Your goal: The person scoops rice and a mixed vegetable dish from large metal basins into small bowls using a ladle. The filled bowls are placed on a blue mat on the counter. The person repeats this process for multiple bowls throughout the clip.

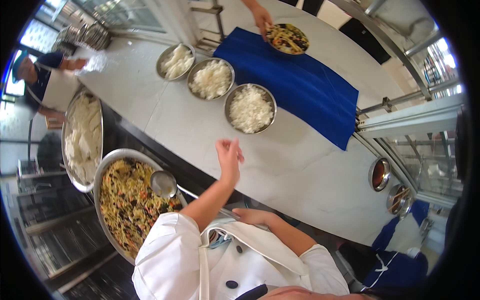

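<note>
My left hand (229, 159) is raised over the pale counter (292, 168), holding nothing, its fingers loosely bent and partly apart. Just beyond it stands a metal bowl of white rice (251, 108); a second rice bowl (211, 79) and a third (176, 63) stand up and to the left. Close to my waist, my right hand (252, 217) is closed around the handle of a metal ladle (164, 184). The ladle's bowl is over a large metal basin of mixed chopped food (125, 202). Another person's hand (261, 20) holds a bowl of rice topped with mixed food (288, 38).
A blue cloth (296, 86) lies across the counter. Left is a large basin of white rice (83, 138), with a co-worker (45, 78) beside it. Stacked metal bowls (93, 35) stand at the far left. A bowl of dark red liquid (379, 174) is near the right window frame.
</note>
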A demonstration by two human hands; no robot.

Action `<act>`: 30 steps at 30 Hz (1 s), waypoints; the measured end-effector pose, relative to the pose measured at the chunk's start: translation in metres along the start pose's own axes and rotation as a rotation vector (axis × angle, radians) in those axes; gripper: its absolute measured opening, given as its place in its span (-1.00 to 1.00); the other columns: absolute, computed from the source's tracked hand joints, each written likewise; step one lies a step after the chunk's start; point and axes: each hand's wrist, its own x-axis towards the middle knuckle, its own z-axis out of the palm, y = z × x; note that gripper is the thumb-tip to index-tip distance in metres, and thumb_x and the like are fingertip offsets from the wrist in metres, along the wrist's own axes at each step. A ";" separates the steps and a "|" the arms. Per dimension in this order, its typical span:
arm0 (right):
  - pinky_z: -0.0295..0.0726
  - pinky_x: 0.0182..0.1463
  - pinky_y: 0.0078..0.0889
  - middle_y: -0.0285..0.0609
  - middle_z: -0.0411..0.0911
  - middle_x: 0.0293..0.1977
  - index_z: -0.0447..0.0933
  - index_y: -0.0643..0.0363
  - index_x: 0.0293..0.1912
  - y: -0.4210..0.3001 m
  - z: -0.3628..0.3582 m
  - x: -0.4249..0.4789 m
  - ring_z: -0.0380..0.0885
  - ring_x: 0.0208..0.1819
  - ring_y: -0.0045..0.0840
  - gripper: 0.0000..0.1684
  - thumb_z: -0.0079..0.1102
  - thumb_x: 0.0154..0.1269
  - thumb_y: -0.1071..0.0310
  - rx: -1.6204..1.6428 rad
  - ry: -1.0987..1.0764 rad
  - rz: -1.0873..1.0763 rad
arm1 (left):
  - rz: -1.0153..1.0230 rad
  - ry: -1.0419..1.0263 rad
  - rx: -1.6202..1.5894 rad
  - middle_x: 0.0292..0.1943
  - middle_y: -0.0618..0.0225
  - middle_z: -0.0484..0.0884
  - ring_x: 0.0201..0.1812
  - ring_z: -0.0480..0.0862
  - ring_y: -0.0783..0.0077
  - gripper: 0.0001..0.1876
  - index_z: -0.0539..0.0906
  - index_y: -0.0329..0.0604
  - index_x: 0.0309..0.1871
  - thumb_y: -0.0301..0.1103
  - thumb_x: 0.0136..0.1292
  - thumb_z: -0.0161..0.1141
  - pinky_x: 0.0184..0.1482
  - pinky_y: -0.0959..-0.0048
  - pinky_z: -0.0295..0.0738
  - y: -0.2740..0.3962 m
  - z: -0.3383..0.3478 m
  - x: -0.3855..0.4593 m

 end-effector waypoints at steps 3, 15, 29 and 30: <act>0.43 -0.24 -0.50 -0.22 0.45 -0.36 0.32 0.26 0.03 -0.021 0.010 -0.005 0.42 -0.32 -0.61 -0.53 0.14 0.11 0.32 -0.077 0.053 0.138 | 0.002 0.012 0.130 -0.40 0.25 0.54 -0.55 0.56 0.45 -0.50 0.24 -0.27 0.22 -0.29 0.30 0.14 -0.60 0.54 0.48 0.014 0.008 0.048; 0.09 -0.84 -0.52 -0.29 0.18 -0.76 0.18 0.19 -0.12 -0.018 0.072 0.024 0.14 -0.89 -0.58 -0.65 0.05 0.11 0.57 0.312 0.145 0.166 | -0.218 -0.261 -0.318 -0.03 0.26 0.42 0.03 0.50 0.29 -0.43 0.24 0.06 0.29 -0.43 0.13 -0.04 -0.20 0.24 0.59 0.070 -0.121 -0.089; 0.25 -0.70 -0.47 -0.33 0.23 -0.62 0.16 0.12 -0.17 -0.061 0.188 0.183 0.21 -0.75 -0.68 -0.81 -0.09 0.25 0.48 -0.361 0.226 0.308 | -0.043 0.251 -0.622 0.21 0.18 0.33 0.21 0.42 0.19 -0.28 0.16 -0.01 0.34 -0.46 0.00 0.01 0.19 0.21 0.42 0.052 -0.407 -0.350; 0.23 -0.72 -0.51 -0.35 0.22 -0.64 0.17 0.11 -0.20 -0.060 0.192 0.184 0.20 -0.76 -0.70 -0.83 -0.08 0.26 0.50 -0.191 0.175 0.338 | 0.020 0.293 -0.643 0.20 0.18 0.34 0.22 0.42 0.20 -0.29 0.16 -0.02 0.34 -0.46 0.00 0.01 0.19 0.22 0.42 0.043 -0.416 -0.360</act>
